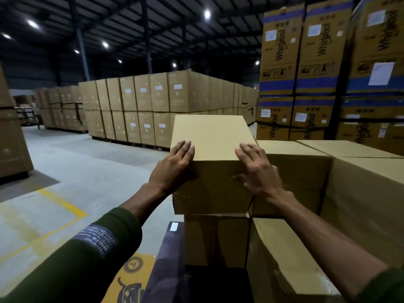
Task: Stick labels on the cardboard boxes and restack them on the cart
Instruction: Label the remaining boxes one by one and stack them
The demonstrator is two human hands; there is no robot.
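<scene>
Cardboard everywhere, and the top box (209, 162) sits on a lower box (216, 239) at the stack's near left corner, hanging a little past it on the left. Both hands are on its near top edge: left hand (175, 165) at the left corner, fingers flat on the lid, right hand (255, 169) at the right corner, fingers spread and straight, thumb down the front face. Neither hand curls round anything, so it's a press, not a clasp. No label shows on this box. Risk now: a shove could slide it off that overhang towards the floor, or jam it against the neighbouring box (293, 178) touching its right side.
</scene>
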